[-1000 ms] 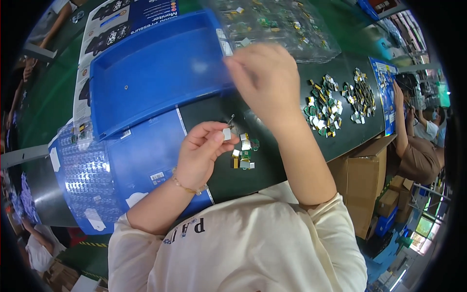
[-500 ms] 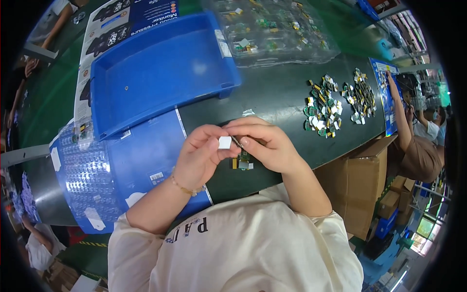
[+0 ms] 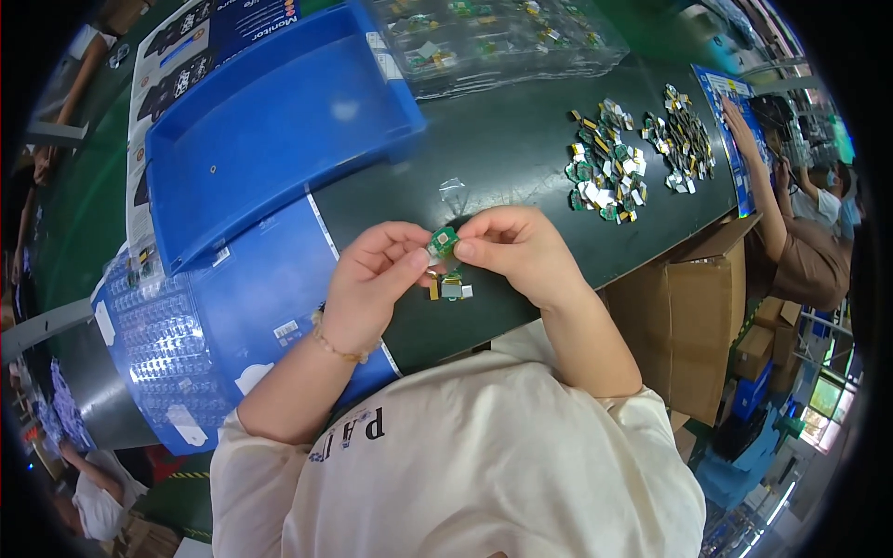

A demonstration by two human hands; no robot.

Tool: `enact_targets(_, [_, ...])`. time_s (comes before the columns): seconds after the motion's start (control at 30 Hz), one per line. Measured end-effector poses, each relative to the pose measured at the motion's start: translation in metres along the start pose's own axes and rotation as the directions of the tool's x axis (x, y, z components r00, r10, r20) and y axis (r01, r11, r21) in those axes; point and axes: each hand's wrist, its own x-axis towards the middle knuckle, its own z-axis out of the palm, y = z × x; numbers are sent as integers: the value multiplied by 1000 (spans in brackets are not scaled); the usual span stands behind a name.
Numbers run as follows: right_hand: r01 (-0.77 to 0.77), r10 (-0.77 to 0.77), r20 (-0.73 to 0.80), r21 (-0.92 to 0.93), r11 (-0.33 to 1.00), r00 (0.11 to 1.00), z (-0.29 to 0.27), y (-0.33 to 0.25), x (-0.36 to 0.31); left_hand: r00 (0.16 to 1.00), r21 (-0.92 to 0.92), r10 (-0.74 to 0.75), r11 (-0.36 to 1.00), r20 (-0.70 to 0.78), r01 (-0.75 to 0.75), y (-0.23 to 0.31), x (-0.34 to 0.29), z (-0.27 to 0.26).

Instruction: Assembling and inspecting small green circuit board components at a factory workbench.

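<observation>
A small green circuit board is pinched between my two hands, above the dark green tabletop. My left hand grips its left edge, where a pale, partly hidden piece shows by the thumb. My right hand has thumb and forefinger closed on the right edge. Just below the hands, another circuit board with gold and silver-white parts lies on the table. Farther right sit a loose pile of circuit boards with white pieces and a second pile beside it.
A large blue bin stands at the left, near a clear blister tray on a blue sheet. Stacked clear trays of boards lie at the back. A cardboard box stands right; a co-worker's arm reaches in beyond.
My hands have drawn a little apart and turned the piece, so its green face shows instead of the white square. The view has shifted, moving the surroundings slightly up and left.
</observation>
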Motion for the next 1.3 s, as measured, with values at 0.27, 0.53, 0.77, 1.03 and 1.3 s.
enact_targets(0.27, [195,-173,91,-476,858,981,-3,-8,-8,996,-53,-84,995,31,85,-5,-2,0])
enact_targets(0.53, [188,-119,198,-382,905,973,-5,-14,-9,983,-168,-147,972,111,165,-4,-2,-4])
enact_targets(0.77, [66,-52,109,-133,989,993,1,-2,-9,968,-246,-132,952,215,184,-10,-2,-10])
enact_targets(1.03, [101,-102,-3,-116,988,995,11,2,-11,971,-285,-140,939,194,193,-13,-2,-11])
enact_targets(1.3, [147,-153,-16,-201,968,988,13,4,-9,978,-319,-122,932,172,172,-16,-1,-13])
